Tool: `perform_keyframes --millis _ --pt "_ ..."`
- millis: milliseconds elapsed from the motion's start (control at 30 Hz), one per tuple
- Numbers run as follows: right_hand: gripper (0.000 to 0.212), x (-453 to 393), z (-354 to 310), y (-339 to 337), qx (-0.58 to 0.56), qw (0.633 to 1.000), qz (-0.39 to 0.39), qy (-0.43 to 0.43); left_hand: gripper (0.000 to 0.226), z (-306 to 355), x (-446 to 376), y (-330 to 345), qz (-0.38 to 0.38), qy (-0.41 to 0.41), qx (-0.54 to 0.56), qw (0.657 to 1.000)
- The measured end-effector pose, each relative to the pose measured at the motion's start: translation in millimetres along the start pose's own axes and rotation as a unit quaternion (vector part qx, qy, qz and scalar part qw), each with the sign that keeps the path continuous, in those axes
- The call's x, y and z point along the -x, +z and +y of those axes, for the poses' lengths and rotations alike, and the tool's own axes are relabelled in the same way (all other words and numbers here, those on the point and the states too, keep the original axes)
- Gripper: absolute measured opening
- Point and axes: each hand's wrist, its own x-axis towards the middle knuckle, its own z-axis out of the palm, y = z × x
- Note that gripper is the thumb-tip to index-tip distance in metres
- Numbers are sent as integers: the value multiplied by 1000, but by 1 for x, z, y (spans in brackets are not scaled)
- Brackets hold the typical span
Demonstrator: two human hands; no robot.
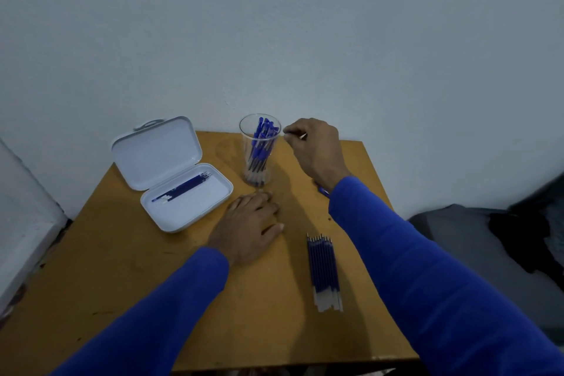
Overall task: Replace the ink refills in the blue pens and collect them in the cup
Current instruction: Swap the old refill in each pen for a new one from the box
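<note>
Our right hand (316,149) pinches a thin refill beside the clear cup (258,149); our left hand (248,227) lies flat, released, on the table (122,284)
Blue pens (261,143) stand in the cup; refills (325,272) lie near our right sleeve

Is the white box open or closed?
Open. The white box has its lid tipped up toward the wall, so you can see blue refills lying inside the tray.

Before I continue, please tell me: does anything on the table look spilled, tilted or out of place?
Nothing stands out. The cup stands upright with pens inside, the white case lies open, and the refills lie in a neat row.
</note>
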Motion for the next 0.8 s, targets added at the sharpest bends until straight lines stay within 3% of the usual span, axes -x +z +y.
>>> perform_keyframes --millis 167,333,533,800 --pt "14 26 56 -11 40 993 -31 107 61 0 0 -1 -8 -5 -8 1000" --pt "17 56 104 -11 134 967 -114 186 61 1 0 -1 -7 -7 -7 1000" --pt "26 72 127 -6 179 961 -116 175 60 3 0 -4 -14 -12 -9 1000" --pt "14 79 131 4 174 966 -105 160 59 3 1 -6 -12 -13 2 1000"
